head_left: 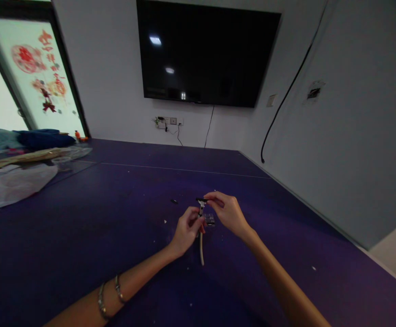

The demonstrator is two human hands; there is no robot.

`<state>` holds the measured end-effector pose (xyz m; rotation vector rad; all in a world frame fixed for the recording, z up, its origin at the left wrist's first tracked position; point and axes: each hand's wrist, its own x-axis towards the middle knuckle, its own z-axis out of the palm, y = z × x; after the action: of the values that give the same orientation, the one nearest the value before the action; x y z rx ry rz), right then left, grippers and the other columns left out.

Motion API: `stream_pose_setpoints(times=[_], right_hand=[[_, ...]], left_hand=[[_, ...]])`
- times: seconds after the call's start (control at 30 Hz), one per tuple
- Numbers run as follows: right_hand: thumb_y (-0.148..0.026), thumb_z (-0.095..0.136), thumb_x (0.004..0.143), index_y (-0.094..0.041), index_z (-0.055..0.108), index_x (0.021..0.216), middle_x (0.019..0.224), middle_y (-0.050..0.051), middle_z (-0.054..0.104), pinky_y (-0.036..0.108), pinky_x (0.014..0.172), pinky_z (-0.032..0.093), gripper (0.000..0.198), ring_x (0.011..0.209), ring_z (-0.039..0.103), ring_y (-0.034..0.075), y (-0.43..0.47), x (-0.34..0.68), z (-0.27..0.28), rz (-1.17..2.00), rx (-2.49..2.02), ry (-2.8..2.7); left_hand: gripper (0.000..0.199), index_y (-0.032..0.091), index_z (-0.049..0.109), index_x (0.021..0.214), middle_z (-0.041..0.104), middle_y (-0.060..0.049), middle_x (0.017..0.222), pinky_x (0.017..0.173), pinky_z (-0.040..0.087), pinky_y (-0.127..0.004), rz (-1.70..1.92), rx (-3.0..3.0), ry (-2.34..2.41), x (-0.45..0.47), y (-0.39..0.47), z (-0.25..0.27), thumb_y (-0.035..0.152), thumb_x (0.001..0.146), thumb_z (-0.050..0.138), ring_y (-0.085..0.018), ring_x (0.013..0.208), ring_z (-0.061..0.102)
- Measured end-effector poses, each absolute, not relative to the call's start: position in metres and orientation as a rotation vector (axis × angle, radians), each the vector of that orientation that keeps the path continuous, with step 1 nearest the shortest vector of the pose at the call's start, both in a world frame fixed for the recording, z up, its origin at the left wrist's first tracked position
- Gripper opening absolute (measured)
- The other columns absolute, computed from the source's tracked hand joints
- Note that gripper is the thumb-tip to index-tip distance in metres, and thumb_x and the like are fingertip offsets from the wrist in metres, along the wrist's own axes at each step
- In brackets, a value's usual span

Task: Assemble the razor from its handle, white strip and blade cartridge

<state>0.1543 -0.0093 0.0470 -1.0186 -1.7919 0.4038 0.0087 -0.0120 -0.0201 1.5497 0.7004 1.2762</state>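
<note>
My left hand (187, 229) is closed round the lower part of a small T-shaped piece (201, 207), which has a pale neck and a dark bar across its top. The right end of that bar is pinched between the fingertips of my right hand (228, 211). Below my left fingers a thin beige rod (201, 252) extends toward me; whether it joins the T-shaped piece is hidden by the hand. Just behind the fingers, between both hands, lies a small clear-and-dark block (210, 220). A small black piece (174, 201) rests on the purple surface (143, 254) to the left.
Clear plastic sheeting (17, 184) and folded blue cloth (44, 137) lie at the far left. White specks dot the surface. A large television (208, 52) hangs on the wall ahead, above sockets with cords. One black cable (284, 97) hangs down the right wall.
</note>
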Motion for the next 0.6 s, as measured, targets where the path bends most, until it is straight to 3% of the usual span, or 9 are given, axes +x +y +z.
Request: stream_pose_setpoints(times=[0.4,0.6], right_hand=[[-0.012,0.048,0.077,-0.019,0.061,0.084,0.083,0.002,0.065,0.027,0.075,0.049,0.017,0.079,0.062,0.014,-0.0096,0.1543,0.0455,0.436,-0.992,-1.789],[-0.015,0.048,0.079,-0.02,0.06,0.096,0.094,0.005,0.066,0.029,0.079,0.049,0.022,0.088,0.062,0.015,-0.0086,0.1543,0.0442,0.509,-0.972,-1.757]], left_hand=[[0.02,0.017,0.047,0.09,0.057,0.002,0.064,0.053,0.043,-0.023,1.276,1.488,0.669,0.0108,-0.0114,-0.0207,0.034,0.082,0.053,-0.01,0.051,0.055],[0.028,0.015,0.05,0.094,0.062,-0.002,0.07,0.054,0.045,-0.024,1.221,1.449,0.646,0.0076,-0.0065,-0.0149,0.037,0.079,0.056,-0.012,0.055,0.059]])
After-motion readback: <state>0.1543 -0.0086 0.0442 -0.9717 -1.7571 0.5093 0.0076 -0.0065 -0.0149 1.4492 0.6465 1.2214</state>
